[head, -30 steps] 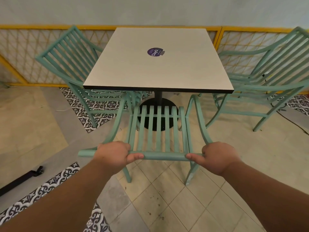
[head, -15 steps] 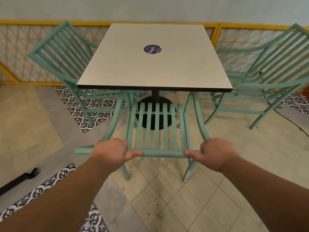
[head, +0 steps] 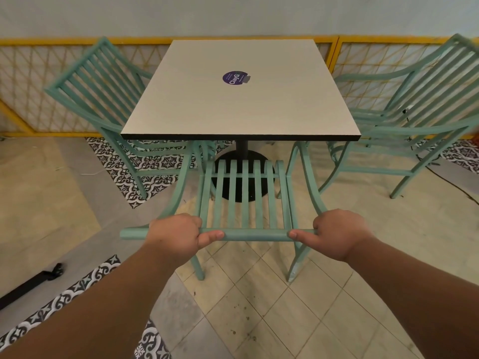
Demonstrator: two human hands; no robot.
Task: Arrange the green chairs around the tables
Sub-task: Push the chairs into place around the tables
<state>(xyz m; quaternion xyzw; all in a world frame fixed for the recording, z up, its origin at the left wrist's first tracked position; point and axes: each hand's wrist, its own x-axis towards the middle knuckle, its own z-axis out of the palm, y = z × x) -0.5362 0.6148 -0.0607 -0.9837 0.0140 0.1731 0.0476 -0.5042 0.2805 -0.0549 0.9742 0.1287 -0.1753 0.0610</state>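
Observation:
A green slatted chair stands right in front of me, its seat partly under the near edge of a square pale table with a purple round sticker. My left hand and my right hand both grip the chair's top back rail, one near each end. A second green chair stands at the table's left side. A third green chair stands at its right side. The table's black round base shows through the slats.
A yellow-framed lattice fence runs along the wall behind the table. Patterned black-and-white floor tiles lie left of the table and near my left arm. A black bar lies on the floor at lower left.
The chair I hold has slid forward, its seat further under the table's near edge. Both hands have stayed on the top rail and moved forward with it.

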